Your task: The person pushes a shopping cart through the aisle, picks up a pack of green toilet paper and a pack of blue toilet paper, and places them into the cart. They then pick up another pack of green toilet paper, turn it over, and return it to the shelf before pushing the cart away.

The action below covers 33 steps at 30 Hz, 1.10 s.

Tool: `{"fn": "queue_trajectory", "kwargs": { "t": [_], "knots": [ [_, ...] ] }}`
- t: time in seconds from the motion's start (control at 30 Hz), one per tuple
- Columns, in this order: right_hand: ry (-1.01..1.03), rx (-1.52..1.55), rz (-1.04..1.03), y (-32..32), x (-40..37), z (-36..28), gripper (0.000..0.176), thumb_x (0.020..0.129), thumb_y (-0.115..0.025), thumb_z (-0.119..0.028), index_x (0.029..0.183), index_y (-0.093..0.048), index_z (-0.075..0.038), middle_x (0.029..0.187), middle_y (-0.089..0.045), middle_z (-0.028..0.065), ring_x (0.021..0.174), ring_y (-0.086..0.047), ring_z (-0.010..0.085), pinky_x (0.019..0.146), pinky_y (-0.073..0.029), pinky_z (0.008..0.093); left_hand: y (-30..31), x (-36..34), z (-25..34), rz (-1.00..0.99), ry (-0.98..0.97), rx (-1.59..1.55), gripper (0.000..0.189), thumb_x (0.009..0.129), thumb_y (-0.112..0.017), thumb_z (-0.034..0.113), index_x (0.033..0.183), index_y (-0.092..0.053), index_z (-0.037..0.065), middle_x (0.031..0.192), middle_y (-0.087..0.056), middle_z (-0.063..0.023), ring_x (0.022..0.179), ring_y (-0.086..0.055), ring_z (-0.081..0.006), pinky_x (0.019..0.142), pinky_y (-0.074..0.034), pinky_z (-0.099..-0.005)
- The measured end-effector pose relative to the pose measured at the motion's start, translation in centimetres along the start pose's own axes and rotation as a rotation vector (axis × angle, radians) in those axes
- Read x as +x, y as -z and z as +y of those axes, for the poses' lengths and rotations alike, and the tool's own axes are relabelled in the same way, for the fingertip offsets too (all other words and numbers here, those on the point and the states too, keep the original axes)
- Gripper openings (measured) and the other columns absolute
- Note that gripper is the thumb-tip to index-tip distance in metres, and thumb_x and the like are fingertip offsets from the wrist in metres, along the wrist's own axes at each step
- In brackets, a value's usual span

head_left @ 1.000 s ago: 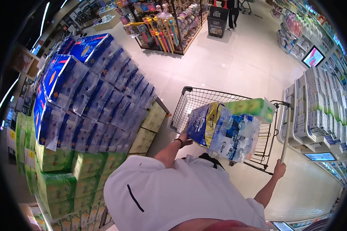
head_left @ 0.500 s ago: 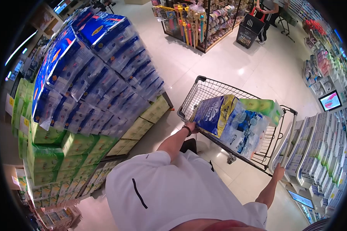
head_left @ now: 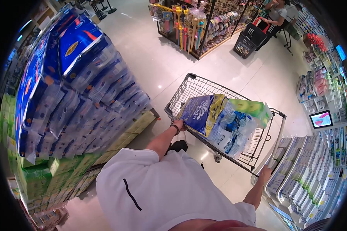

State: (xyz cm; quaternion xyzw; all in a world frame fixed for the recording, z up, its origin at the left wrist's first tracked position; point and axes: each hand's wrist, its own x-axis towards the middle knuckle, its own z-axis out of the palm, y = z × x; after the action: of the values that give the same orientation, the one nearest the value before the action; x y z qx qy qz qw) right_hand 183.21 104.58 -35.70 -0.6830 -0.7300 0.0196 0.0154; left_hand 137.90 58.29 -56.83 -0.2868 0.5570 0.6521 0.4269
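Observation:
My left hand [head_left: 178, 125] is closed round the near side rim of a wire shopping cart [head_left: 204, 85], with a dark band on its wrist. At the cart's right end, my right hand [head_left: 265, 174] is by the near end of the handlebar; its fingers are too small to make out clearly. Inside the cart lies a blue and yellow plastic pack [head_left: 198, 113], close to my left hand. Beside it is a shrink-wrapped pack of bottles [head_left: 233, 129] with blue labels. A green pack [head_left: 250, 109] rests against the far side.
To the left rises a tall stack of blue tissue packs [head_left: 81, 50] above green packs [head_left: 34, 181]. Shelves of boxed goods [head_left: 308, 169] and a small screen [head_left: 320, 119] line the right. Ahead are a display rack [head_left: 196, 30] and a person [head_left: 275, 17] with a black basket [head_left: 251, 37].
The cart and both my hands have shifted left and slightly in the view. The blue stack looms nearer on the left. The person with the basket shows more fully.

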Motion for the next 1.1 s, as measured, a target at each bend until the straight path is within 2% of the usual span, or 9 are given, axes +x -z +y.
{"fn": "queue_trajectory", "kwargs": {
  "t": [0.33, 0.47, 0.5, 0.57, 0.63, 0.73, 0.87, 1.0, 1.1],
  "knots": [
    [0.013, 0.063, -0.062, -0.7, 0.1, -15.1, 0.054, 0.088, -0.059, -0.045, 0.109, -0.070, 0.003, 0.106, -0.072, 0.0287, 0.101, -0.069, 0.0477, 0.090, -0.053, 0.0574, 2.6, 6.8, 12.4, 0.178, -0.085, 0.147, 0.047, 0.099, -0.052, 0.027, 0.127, -0.048, -0.010, 0.105, -0.070, -0.0215, 0.077, -0.075, -0.0360, 0.067, -0.066, -0.0454],
    [0.076, 0.160, -0.082, -1.5, -0.2, -20.8, 0.044, 0.084, -0.063, -0.036, 0.109, -0.069, 0.000, 0.103, -0.073, 0.0276, 0.099, -0.069, 0.0490, 0.090, -0.053, 0.0570, 5.9, 12.3, 15.8, 0.280, -0.200, 0.232, 0.053, 0.098, -0.054, 0.043, 0.110, -0.061, -0.009, 0.097, -0.071, -0.0186, 0.064, -0.070, -0.0304, 0.064, -0.061, -0.0462],
    [0.091, 0.163, -0.085, -1.3, -0.5, -22.4, 0.043, 0.084, -0.063, -0.036, 0.108, -0.069, 0.000, 0.103, -0.072, 0.0274, 0.099, -0.069, 0.0488, 0.090, -0.053, 0.0571, 3.3, 5.5, 19.1, 0.343, -0.204, 0.131, 0.053, 0.099, -0.053, 0.047, 0.110, -0.064, -0.003, 0.100, -0.071, -0.0173, 0.068, -0.070, -0.0288, 0.067, -0.061, -0.0487],
    [0.137, 0.191, -0.074, -1.2, -1.5, -25.8, 0.042, 0.083, -0.062, -0.034, 0.108, -0.067, -0.001, 0.103, -0.072, 0.0274, 0.098, -0.069, 0.0482, 0.090, -0.053, 0.0573, 4.6, 6.9, 19.5, 0.243, -0.211, -0.012, 0.050, 0.100, -0.053, 0.048, 0.114, -0.064, 0.001, 0.104, -0.071, -0.0159, 0.079, -0.072, -0.0299, 0.069, -0.062, -0.0490],
    [0.183, 0.212, -0.070, -2.6, -1.6, -27.1, 0.040, 0.083, -0.063, -0.030, 0.108, -0.065, 0.001, 0.101, -0.072, 0.0277, 0.097, -0.069, 0.0484, 0.088, -0.053, 0.0572, 5.8, 7.7, 19.5, 0.191, -0.186, -0.052, 0.044, 0.102, -0.051, 0.047, 0.120, -0.064, 0.008, 0.110, -0.071, -0.0122, 0.097, -0.072, -0.0308, 0.076, -0.062, -0.0496],
    [0.264, 0.307, -0.149, -2.7, -2.0, -30.8, 0.034, 0.082, -0.064, -0.023, 0.104, -0.063, 0.003, 0.099, -0.072, 0.0281, 0.095, -0.069, 0.0483, 0.087, -0.054, 0.0564, 7.0, 8.3, 16.4, 0.090, -0.112, -0.061, 0.044, 0.104, -0.047, 0.043, 0.125, -0.063, 0.008, 0.118, -0.071, -0.0117, 0.100, -0.072, -0.0312, 0.079, -0.061, -0.0493],
    [0.358, 0.387, -0.221, -2.6, -3.6, -36.6, 0.029, 0.082, -0.064, -0.016, 0.103, -0.061, 0.003, 0.095, -0.071, 0.0275, 0.091, -0.070, 0.0467, 0.085, -0.054, 0.0539, 9.9, 8.9, 8.7, 0.005, 0.057, 0.349, 0.049, 0.104, -0.047, 0.033, 0.147, -0.045, 0.009, 0.138, -0.062, -0.0180, 0.112, -0.069, -0.0384, 0.090, -0.058, -0.0525],
    [0.475, 0.602, -0.279, -4.6, -4.6, -41.9, 0.026, 0.082, -0.062, -0.014, 0.099, -0.059, 0.005, 0.078, -0.067, 0.0209, 0.064, -0.070, 0.0329, 0.062, -0.056, 0.0443, 9.8, 3.2, 4.2, 0.155, 0.283, 0.247, 0.046, 0.103, -0.051, 0.033, 0.143, -0.049, 0.009, 0.136, -0.064, -0.0164, 0.104, -0.070, -0.0361, 0.082, -0.058, -0.0500],
    [0.463, 0.767, -0.494, -4.1, -8.0, -46.0, 0.030, 0.085, -0.058, -0.009, 0.110, -0.054, 0.006, 0.072, -0.063, 0.0166, 0.056, -0.066, 0.0261, 0.054, -0.055, 0.0374, 8.5, 3.0, 2.5, 0.125, 0.189, 0.343, 0.042, 0.103, -0.052, 0.031, 0.139, -0.053, 0.009, 0.127, -0.069, -0.0144, 0.097, -0.072, -0.0305, 0.078, -0.058, -0.0441]
  ]
}}
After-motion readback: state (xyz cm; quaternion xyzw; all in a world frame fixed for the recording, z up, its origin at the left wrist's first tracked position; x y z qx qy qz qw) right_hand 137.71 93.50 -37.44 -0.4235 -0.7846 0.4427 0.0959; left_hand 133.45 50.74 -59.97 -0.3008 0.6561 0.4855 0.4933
